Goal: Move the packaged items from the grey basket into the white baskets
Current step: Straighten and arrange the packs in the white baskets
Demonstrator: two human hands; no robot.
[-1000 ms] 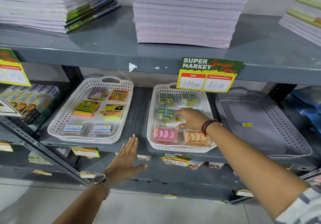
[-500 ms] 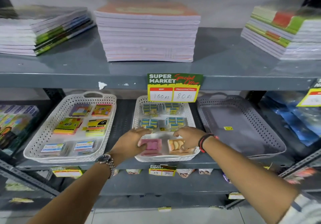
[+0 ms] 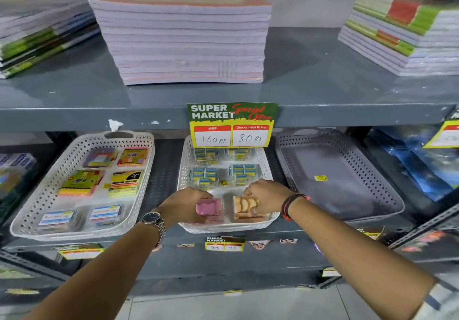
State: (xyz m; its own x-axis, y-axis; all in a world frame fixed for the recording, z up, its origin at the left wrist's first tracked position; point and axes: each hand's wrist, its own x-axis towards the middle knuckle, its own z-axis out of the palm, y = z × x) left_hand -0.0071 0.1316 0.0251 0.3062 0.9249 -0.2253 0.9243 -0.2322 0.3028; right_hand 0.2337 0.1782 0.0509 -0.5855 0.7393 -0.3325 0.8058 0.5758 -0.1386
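A: Since a moment ago the left hand (image 3: 185, 205) has come up from below the shelf edge into the middle white basket (image 3: 185, 168), and it now sits on the pink pack (image 3: 210, 209); the right hand (image 3: 267, 196) has slid from the blue packs toward the front row.

B: How are the fingers?

A: The left fingers curl over the top and left side of the pink pack, gripping it at the basket's front. The right fingers (image 3: 250, 191) bend down over the orange pack (image 3: 244, 206) just beside it, closed around its top edge. Both packs lie on the basket floor, nearly touching each other.

B: And behind them?

A: Four clear packs of blue-and-yellow items (image 3: 205, 174) fill the back of the same basket, partly under the price card (image 3: 232, 124) reading 160 and 80.

B: The wrists?

A: A metal watch (image 3: 154, 221) on the left, a red and black band (image 3: 289, 204) on the right.

B: The other baskets?

A: The left white basket (image 3: 32, 210) holds six colourful packs in three rows. The grey basket (image 3: 372, 168) stands to the right of the hands, showing only a small yellow sticker (image 3: 321, 177) on its floor.

B: Above?

A: Stacks of notebooks (image 3: 183, 39) on the upper grey shelf (image 3: 310, 91).
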